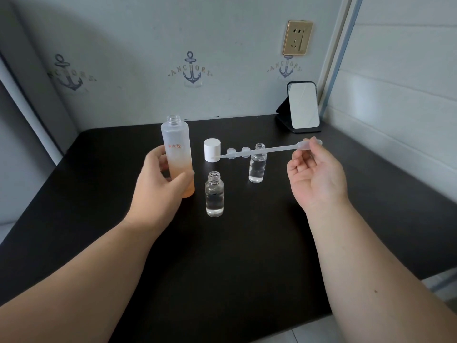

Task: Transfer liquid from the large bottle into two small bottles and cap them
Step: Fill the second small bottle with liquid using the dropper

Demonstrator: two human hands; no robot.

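Observation:
The large frosted bottle point(176, 149), orange toward its base, stands open and upright on the black table point(247, 243). My left hand point(158, 179) grips its lower half. My right hand point(314, 174) pinches the bulb of a clear plastic pipette point(262, 151), held level above the table with its tip pointing left. Two small clear glass bottles stand uncapped with clear liquid inside: the near small bottle point(214, 194) and the far small bottle point(258, 164). Behind them lie the large white cap point(212, 149) and two small translucent caps point(238, 153).
A small standing mirror point(303, 107) sits at the table's back right corner. A wall socket point(297, 37) is above it. Walls close in behind and to the right, and the table's front edge runs near my forearms.

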